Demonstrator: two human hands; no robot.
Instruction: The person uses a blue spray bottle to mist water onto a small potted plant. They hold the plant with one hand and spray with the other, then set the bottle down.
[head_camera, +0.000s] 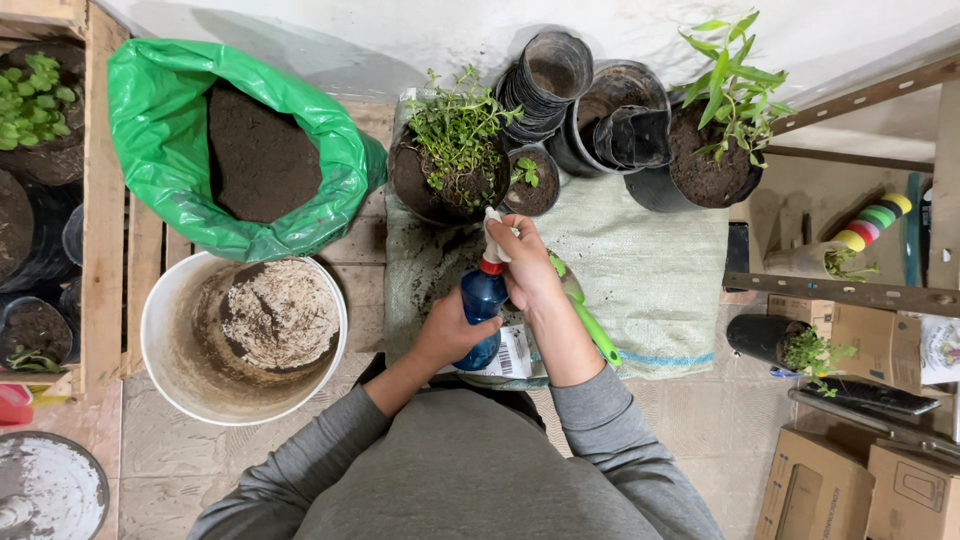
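Right hand (527, 268) atop blue spray bottle (482, 315), left hand (447, 330) cupping its base.

A single head-worn camera looks almost straight down over the person's own chest and forearms, near enough that both hands sit mid-frame; the top edge faces a pale wall (400, 30), the wooden pallet (105, 200) fills the left side, cardboard boxes (860, 480) the lower right
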